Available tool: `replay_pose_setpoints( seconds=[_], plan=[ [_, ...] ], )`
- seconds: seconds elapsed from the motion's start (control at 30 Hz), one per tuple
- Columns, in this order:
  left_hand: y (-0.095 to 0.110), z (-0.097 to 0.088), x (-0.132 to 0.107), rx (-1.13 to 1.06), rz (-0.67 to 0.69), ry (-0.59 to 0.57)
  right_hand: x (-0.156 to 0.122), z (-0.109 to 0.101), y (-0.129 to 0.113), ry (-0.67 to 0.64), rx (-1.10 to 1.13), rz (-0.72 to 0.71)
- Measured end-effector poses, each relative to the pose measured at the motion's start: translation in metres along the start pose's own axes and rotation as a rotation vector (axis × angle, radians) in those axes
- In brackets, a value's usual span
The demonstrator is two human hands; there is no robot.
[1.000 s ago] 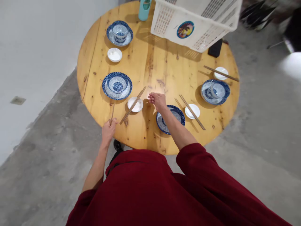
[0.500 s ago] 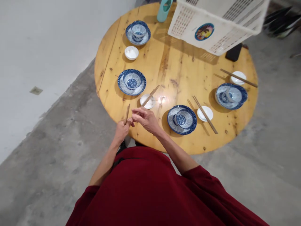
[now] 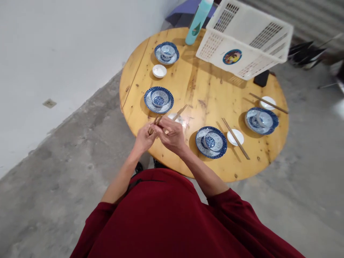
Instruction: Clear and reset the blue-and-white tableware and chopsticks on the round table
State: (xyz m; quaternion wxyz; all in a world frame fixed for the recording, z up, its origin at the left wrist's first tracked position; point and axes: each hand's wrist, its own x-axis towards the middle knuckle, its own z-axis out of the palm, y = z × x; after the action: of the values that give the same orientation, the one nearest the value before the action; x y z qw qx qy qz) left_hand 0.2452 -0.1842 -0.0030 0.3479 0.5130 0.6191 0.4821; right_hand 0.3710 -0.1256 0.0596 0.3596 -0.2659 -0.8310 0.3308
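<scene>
My left hand is closed round a pair of brown chopsticks just above the near-left edge of the round wooden table. My right hand meets it, fingers pinched on the same chopsticks. Just beyond my hands, another pair of chopsticks rests across a small white dish, partly hidden by my right hand. A blue patterned plate with a bowl stands behind and to the left of that dish. A second plate with a bowl lies to the right of my right hand.
Two more plate-and-bowl sets stand on the table, with small white dishes; chopsticks lie across two of these. A tilted white plastic basket, a teal bottle and a black object are at the back. A white wall runs left.
My right hand drew back from the middle of the table and joined my left hand on the held chopsticks. Both hands rose slightly over the table edge. The view shifted.
</scene>
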Motion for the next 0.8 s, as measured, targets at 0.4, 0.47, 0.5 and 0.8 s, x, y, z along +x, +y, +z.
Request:
replay_pose_setpoints(
  seconds=[0.4,0.47,0.5,0.8],
  plan=[
    [-0.027,0.007,0.001,0.124,0.062,0.063,-0.008,0.023,0.047,0.112,-0.083,0.075],
    [-0.031,0.007,0.001,0.109,0.04,0.056,-0.01,0.023,0.05,0.107,-0.095,0.071],
    [-0.031,0.007,0.002,0.106,0.03,0.054,-0.011,0.023,0.05,0.102,-0.1,0.071],
    [-0.027,-0.001,0.005,0.085,0.006,0.009,-0.004,0.021,0.047,0.096,-0.036,0.073]
  ],
)
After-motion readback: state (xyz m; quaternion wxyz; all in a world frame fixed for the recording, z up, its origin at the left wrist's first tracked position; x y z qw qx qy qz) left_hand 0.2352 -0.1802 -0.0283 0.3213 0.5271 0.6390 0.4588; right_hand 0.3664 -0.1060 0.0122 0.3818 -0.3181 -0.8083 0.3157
